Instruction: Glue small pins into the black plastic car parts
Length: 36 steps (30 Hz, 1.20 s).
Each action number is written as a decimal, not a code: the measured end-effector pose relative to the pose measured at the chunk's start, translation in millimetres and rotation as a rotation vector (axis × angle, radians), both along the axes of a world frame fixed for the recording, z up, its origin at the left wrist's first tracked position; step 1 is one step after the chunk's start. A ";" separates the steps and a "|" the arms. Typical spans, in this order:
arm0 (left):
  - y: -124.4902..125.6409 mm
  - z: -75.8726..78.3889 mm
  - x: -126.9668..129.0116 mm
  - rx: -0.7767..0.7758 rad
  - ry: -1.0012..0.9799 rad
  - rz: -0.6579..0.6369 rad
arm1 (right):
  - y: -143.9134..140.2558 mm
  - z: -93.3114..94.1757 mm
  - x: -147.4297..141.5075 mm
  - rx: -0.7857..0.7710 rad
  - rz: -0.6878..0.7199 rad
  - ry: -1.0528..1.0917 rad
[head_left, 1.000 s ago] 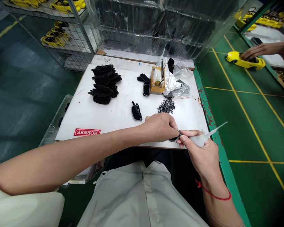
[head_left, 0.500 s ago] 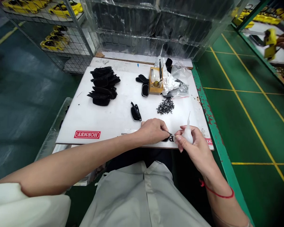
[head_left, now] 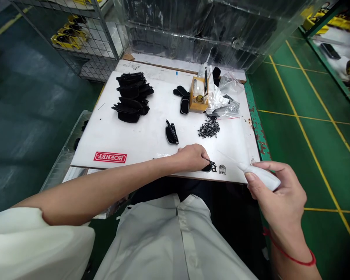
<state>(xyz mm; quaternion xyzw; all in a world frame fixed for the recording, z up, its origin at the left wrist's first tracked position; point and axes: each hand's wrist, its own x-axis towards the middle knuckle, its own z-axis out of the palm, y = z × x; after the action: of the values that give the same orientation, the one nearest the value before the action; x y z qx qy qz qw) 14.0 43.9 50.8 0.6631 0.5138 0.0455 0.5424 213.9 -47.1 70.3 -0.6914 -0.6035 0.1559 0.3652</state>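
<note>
At the counter's point(head_left: 146, 146) near edge, the left hand point(head_left: 192, 156) has its fingers pinched on one end of a black panel point(head_left: 207, 167); the grip, by the edge, seems meant to leave the rest bare. Whether the panel rests on the surface or hangs just over it, I cannot tell. Out past the near right corner, the right hand point(head_left: 281, 196) has thumb and fingers closed round a white bottle point(head_left: 266, 177), its thin nozzle slanting left over the counter; held lightly at the sides, it could probably be both aimed and squeezed.

Just beyond the left hand lies a folded piece point(head_left: 171, 133), set apart from the others, perhaps to keep it distinct. To its right, loose black pins point(head_left: 209, 127) are spread in a low heap, likely so that single ones can be picked out. Behind them, a yellow box point(head_left: 198, 107) stands against a plastic bag point(head_left: 231, 110), its walls keeping small tools upright; a few panels lie touching its left side. Farther left, stacks point(head_left: 134, 95) of black panels lean together, presumably to save room.
</note>
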 end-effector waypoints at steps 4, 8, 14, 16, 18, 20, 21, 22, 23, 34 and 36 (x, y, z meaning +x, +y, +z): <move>-0.2 -0.6 0.6 0.013 0.006 -0.022 | 0.6 4.1 -6.2 0.099 -0.026 -0.142; -0.6 1.3 0.4 0.021 0.025 -0.016 | 1.5 4.9 -11.2 0.147 0.029 -0.204; -1.3 6.6 -0.2 0.010 0.029 -0.005 | 3.2 2.6 -13.1 0.158 0.082 -0.275; -1.8 7.5 -0.2 0.007 0.034 -0.010 | 3.9 2.0 -13.1 0.157 0.083 -0.282; -2.2 7.7 -0.2 0.008 0.034 -0.011 | 4.5 1.7 -13.5 0.153 0.089 -0.283; -2.2 7.6 -0.2 0.009 0.033 -0.011 | 4.8 2.1 -14.6 0.148 0.097 -0.280; -2.1 7.6 -0.3 0.009 0.032 -0.012 | 4.9 2.7 -15.6 0.147 0.101 -0.278; -2.0 7.6 -0.3 0.009 0.032 -0.013 | 4.8 3.5 -16.9 0.141 0.102 -0.273; -1.8 7.6 -0.4 0.009 0.032 -0.014 | 4.6 4.5 -18.4 0.133 0.097 -0.267; -1.5 6.9 0.0 0.008 0.020 -0.013 | 1.8 7.5 -23.9 0.095 0.100 -0.255; -1.4 6.9 -0.3 0.006 0.020 -0.011 | 1.5 7.3 -23.9 0.095 0.084 -0.246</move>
<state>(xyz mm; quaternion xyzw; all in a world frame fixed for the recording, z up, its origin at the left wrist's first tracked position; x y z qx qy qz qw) 13.7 42.5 57.7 0.6679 0.5155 0.0375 0.5355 190.1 -45.6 77.6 -0.6614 -0.6787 0.0563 0.3143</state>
